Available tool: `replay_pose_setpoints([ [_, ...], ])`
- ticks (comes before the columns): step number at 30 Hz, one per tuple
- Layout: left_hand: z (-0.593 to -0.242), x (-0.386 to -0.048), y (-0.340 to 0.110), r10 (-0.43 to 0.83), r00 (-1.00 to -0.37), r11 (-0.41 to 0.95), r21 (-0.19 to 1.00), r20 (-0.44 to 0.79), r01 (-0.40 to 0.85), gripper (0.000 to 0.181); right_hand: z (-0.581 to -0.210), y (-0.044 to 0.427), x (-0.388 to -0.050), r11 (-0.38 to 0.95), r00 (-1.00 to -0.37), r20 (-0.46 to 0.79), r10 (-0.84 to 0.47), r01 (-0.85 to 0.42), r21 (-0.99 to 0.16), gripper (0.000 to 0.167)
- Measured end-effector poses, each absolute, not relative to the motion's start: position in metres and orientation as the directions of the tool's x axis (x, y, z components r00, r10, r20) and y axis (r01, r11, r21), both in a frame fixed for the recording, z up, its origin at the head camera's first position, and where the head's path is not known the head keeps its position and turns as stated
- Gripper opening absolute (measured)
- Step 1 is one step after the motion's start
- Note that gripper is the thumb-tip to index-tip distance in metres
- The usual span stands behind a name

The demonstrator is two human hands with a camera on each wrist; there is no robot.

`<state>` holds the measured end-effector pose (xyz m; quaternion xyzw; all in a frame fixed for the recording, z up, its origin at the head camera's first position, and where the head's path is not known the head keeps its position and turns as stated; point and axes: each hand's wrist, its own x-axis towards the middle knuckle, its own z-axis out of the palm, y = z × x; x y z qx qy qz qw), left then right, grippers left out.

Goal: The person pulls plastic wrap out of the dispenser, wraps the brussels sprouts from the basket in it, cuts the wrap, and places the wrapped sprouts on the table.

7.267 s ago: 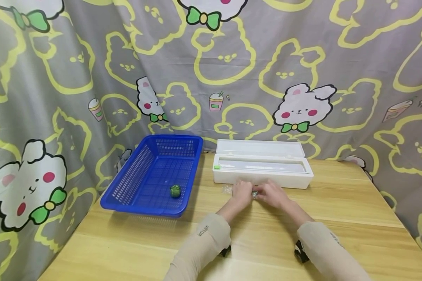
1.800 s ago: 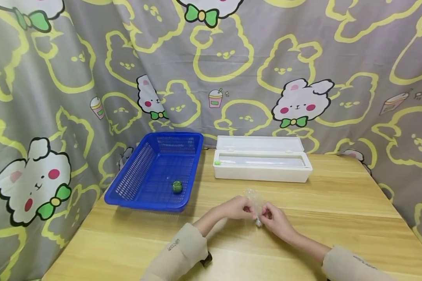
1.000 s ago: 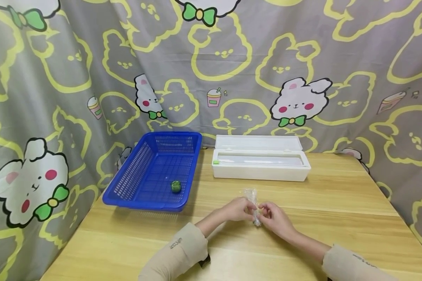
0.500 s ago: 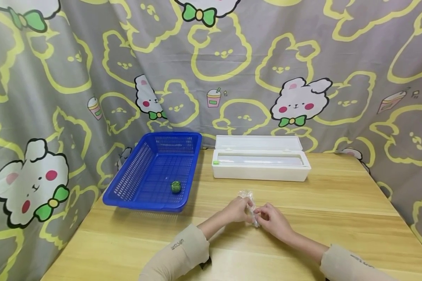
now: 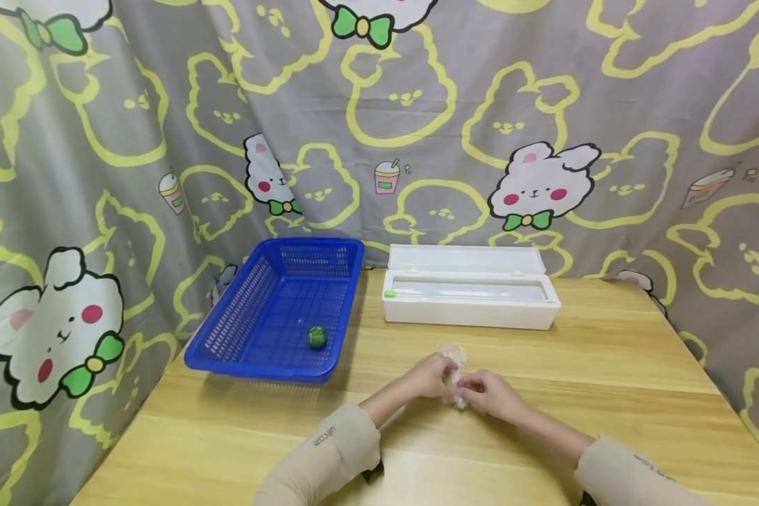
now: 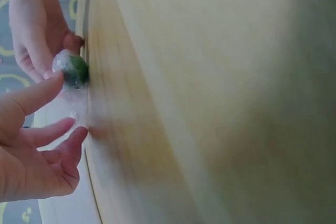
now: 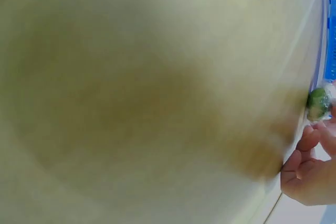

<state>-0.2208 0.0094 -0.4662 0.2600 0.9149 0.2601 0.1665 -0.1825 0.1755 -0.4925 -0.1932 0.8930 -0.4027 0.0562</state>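
In front of the white box, both hands meet around a small round green vegetable or fruit [image 6: 77, 71] wrapped in clear cling film [image 5: 457, 357]. My left hand [image 5: 431, 376] holds the wrapped ball, thumb against it and fingers curled by the trailing film, as the left wrist view shows. With thumb and fingertips, my right hand [image 5: 490, 395] pinches the wrapping from the other side. The green ball is mostly hidden in the head view; its green top and paler lower part show in the right wrist view. Film bunches up beyond the left fingers.
A white cling film dispenser [image 5: 471, 312] stands at the back with its lid raised and a green slider [image 5: 389, 293] at its left end. Left of it sits a blue plastic basket [image 5: 259, 367] holding another green ball [image 5: 317, 337]. A patterned curtain [image 5: 430, 98] hangs behind the table.
Both hands have come nearer to me from beside the dispenser, bringing the wrapped ball. Lately they stay in place while the fingers shift and the film bunches differently.
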Motion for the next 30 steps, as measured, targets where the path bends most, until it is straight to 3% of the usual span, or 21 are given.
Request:
replay_pose_setpoints([
  [9,-0.467,-0.213,0.005,0.595,-0.8,0.652,0.631,-0.083,0.419,0.016,-0.489,0.177,-0.185,0.543,-0.907,0.021,-0.421,-0.27,-0.795,0.024],
  [17,-0.469,-0.208,0.005,0.582,-0.805,0.651,0.662,-0.12,0.372,0.021,-0.485,0.175,-0.184,0.57,-0.933,-0.018,-0.361,-0.205,-0.796,0.022],
  [22,-0.47,-0.207,0.008,0.609,-0.787,0.656,0.618,-0.094,0.434,0.019,-0.482,0.174,-0.183,0.567,-0.977,-0.108,-0.182,-0.015,-0.823,0.011],
  [30,-0.47,-0.206,0.01,0.621,-0.78,0.657,0.595,-0.078,0.464,0.018,-0.481,0.175,-0.188,0.438,-0.969,-0.233,-0.088,0.172,-0.882,0.038],
])
